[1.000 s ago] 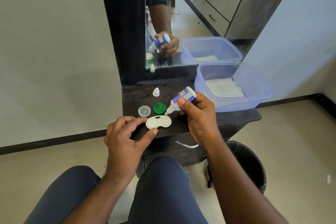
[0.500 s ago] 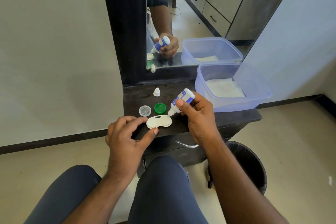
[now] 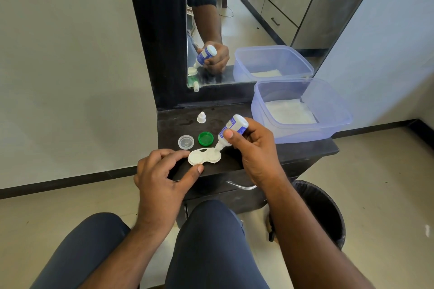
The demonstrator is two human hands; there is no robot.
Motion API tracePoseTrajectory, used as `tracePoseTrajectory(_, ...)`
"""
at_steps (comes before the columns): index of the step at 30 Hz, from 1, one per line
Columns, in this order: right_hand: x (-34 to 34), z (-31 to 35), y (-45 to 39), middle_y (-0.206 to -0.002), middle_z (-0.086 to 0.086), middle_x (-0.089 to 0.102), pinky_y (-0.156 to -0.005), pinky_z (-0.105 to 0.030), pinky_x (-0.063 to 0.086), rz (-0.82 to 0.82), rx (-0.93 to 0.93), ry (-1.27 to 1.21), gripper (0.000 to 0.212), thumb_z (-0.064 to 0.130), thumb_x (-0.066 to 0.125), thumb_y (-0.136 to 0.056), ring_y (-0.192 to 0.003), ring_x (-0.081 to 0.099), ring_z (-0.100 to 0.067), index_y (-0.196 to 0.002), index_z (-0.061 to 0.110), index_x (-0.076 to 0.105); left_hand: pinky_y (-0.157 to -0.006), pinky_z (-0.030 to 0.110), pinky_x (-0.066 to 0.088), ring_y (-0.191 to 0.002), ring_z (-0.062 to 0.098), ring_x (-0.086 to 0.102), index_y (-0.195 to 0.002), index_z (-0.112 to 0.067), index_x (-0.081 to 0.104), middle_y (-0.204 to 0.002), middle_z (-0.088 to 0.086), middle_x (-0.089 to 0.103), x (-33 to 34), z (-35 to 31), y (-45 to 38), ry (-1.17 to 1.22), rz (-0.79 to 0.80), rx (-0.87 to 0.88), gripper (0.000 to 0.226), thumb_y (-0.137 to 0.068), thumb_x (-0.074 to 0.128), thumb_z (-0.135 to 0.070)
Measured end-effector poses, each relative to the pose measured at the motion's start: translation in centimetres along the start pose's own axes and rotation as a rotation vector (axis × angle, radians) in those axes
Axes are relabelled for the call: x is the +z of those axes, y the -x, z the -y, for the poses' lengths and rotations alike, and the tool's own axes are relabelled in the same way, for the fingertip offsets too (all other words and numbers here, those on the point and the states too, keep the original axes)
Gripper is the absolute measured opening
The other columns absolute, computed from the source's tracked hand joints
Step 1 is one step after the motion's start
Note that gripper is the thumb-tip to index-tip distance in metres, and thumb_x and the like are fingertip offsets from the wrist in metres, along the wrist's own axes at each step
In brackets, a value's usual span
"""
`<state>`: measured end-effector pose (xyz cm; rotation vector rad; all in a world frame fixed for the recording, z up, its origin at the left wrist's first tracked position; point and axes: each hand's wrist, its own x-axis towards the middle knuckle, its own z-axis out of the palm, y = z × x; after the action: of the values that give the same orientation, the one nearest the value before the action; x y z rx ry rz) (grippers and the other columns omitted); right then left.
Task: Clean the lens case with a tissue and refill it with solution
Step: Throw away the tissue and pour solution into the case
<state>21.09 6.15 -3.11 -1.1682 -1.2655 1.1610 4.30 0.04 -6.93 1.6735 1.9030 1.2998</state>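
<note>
right hand (image 3: pixel 254 150) grip holds solution bottle (image 3: pixel 232 130) over lens case (image 3: pixel 203 157); left hand (image 3: pixel 162 178) pinches case.

Your forearms are bare from the elbow down, with no watch, ring or band on either wrist. Your left hand (image 3: pixel 162 180) and right hand (image 3: pixel 256 155) are ungloved, nails cut short. Dark navy trousers (image 3: pixel 206 248), smooth and plain, cover both of your thighs.

Bare black shelf (image 3: pixel 178 122) lay left of the bottle cap (image 3: pixel 201 117); clear lid (image 3: pixel 186 142), green lid (image 3: pixel 205 138) crowded behind the lens case (image 3: pixel 202 158); plastic tub (image 3: pixel 303 129) blocked the right.
</note>
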Motion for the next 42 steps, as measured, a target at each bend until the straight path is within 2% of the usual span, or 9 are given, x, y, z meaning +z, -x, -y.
tracePoseTrajectory(6,-0.1,-0.1,0.0,-0.090,0.009,0.068,-0.076,-0.017,0.054,0.004,0.009,0.009,0.021,0.015,0.069,-0.082,-0.086,0.065,-0.007,-0.101,0.022,0.063,-0.078,0.051,0.046,-0.101,0.020,0.048,-0.103,-0.024,0.073,-0.099,-0.007,0.057,0.1,0.0,0.0,0.001,0.003,-0.011,0.041,-0.069,0.070,-0.047)
tracePoseTrajectory(12,-0.1,-0.3,-0.1,-0.085,0.015,0.069,-0.075,-0.018,0.054,-0.003,0.013,0.013,0.019,0.017,0.069,-0.081,-0.085,0.066,-0.005,-0.092,0.033,0.063,-0.078,0.051,0.045,-0.099,0.020,0.050,-0.102,-0.023,0.074,-0.096,-0.005,0.060,0.3,0.1,-0.1,-0.006,-0.004,-0.016,0.036,-0.068,0.079,-0.037)
tracePoseTrajectory(19,-0.2,0.3,0.0,-0.082,0.008,0.072,-0.064,-0.021,0.051,-0.005,0.007,-0.065,0.020,0.022,0.072,-0.076,-0.072,0.062,-0.005,-0.096,0.023,0.067,-0.081,0.051,0.046,-0.100,0.019,0.050,-0.104,-0.024,0.073,-0.098,-0.006,0.059,-0.3,-0.2,0.1,0.028,0.024,-0.030,0.051,-0.064,0.067,-0.055)
tracePoseTrajectory(25,-0.5,0.1,-0.2,-0.091,-0.007,0.069,-0.074,-0.032,0.056,0.019,-0.002,-0.245,0.031,0.001,0.076,-0.071,-0.086,0.066,-0.024,-0.096,0.012,0.061,-0.070,0.010,0.044,-0.078,0.007,0.058,-0.096,-0.021,0.074,-0.085,-0.005,0.062,-2.0,-1.2,-1.8,0.183,-0.044,0.003,0.034,-0.067,0.077,-0.040)
tracePoseTrajectory(28,-0.4,-0.2,-0.4,-0.095,-0.015,0.067,-0.086,-0.042,0.053,0.026,0.008,-0.321,0.036,-0.002,0.078,-0.067,-0.095,0.067,-0.035,-0.091,0.012,0.055,-0.067,0.005,0.042,-0.073,0.005,0.060,-0.090,-0.017,0.075,-0.080,-0.006,0.064,-2.2,-1.5,-5.1,0.123,-0.068,0.026,0.019,-0.075,0.078,-0.028)
tracePoseTrajectory(31,-0.2,-0.2,-0.5,-0.085,-0.009,0.067,-0.077,-0.035,0.051,-0.019,0.011,-0.331,0.032,-0.002,0.076,-0.070,-0.090,0.069,-0.029,-0.083,0.012,0.050,-0.065,0.001,0.039,-0.075,0.000,0.059,-0.097,-0.021,0.075,-0.087,-0.007,0.064,-1.5,-2.4,-8.5,0.080,0.084,0.030,0.021,-0.076,0.078,-0.024)
tracePoseTrajectory(35,0.1,-0.1,-0.6,-0.060,0.001,0.053,-0.062,-0.021,0.046,-0.096,0.022,-0.282,0.028,-0.001,0.069,-0.079,-0.062,0.053,-0.008,-0.073,0.012,0.044,-0.066,0.014,0.039,-0.075,0.003,0.052,-0.112,-0.026,0.068,-0.098,-0.003,0.058,0.7,-3.7,-11.3,-0.055,0.339,0.074,0.038,-0.076,0.078,-0.029)
tracePoseTrajectory(39,0.1,-0.4,-0.6,-0.082,-0.014,0.063,-0.069,-0.027,0.047,-0.095,0.020,-0.264,0.028,-0.001,0.070,-0.079,-0.084,0.064,-0.013,-0.072,0.011,0.046,-0.080,0.029,0.050,-0.090,0.012,0.061,-0.110,-0.022,0.070,-0.100,-0.003,0.065,2.1,-3.3,-12.4,-0.130,0.403,0.061,0.039,-0.073,0.079,-0.031)
tracePoseTrajectory(42,0.2,-0.3,-0.7,-0.089,-0.002,0.071,-0.070,-0.022,0.053,-0.131,0.011,-0.246,0.029,-0.005,0.073,-0.074,-0.084,0.068,-0.012,-0.081,0.013,0.051,-0.076,0.026,0.049,-0.084,0.011,0.065,-0.093,-0.021,0.075,-0.089,-0.005,0.071,2.1,-2.9,-12.9,-0.097,0.382,0.007,0.021,-0.073,0.080,-0.025)
